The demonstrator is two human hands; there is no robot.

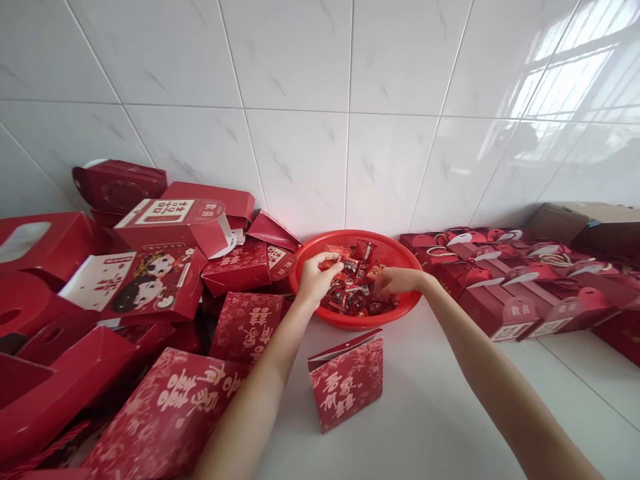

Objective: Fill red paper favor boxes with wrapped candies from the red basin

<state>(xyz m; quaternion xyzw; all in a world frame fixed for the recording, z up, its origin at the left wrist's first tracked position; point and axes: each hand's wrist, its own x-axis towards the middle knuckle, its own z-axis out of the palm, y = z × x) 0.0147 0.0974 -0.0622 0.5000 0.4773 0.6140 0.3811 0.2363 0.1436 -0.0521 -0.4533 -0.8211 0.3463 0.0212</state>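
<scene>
A red plastic basket [410,257] against the tiled wall holds many small wrapped candies [355,300]. My left hand [317,279] is over its left side, thumb and fingers pinched on a small red-wrapped candy [341,259]. My right hand [397,283] reaches into the basket's right side, down among the candies. Its fingers are blurred, so whether they grip anything does not show. In front of the basket, a red gift box [347,383] with pale lettering stands upright, its top slightly parted; neither hand touches it.
Red gift boxes [163,233] lie heaped on the left, some on their sides. Rows of closed boxes with handles [510,300] stand at the right. A brown cardboard box [557,223] sits behind them. White tiled wall [300,153] runs along the back of the pale surface [415,413].
</scene>
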